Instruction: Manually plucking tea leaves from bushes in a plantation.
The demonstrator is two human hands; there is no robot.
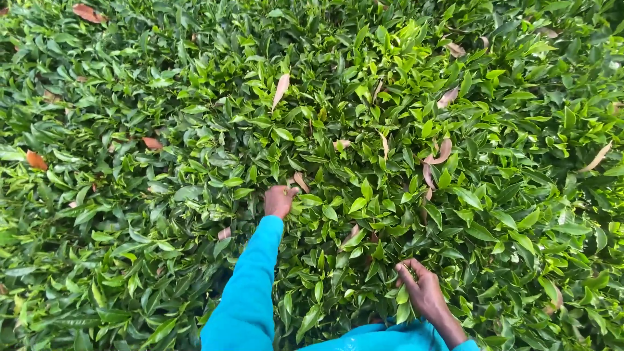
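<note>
Head view, speaker one: Where do the hands sit in the tea bush [364, 130]?

Speaker two: Left hand [279, 200], arm stretched forward in a blue sleeve [250, 286], is curled among leaves; whether it grips anything cannot be told. Right hand [422, 289], nearer the body, pinches a pale green shoot [403, 296] pointing downward, just left of its fingertips.
</note>
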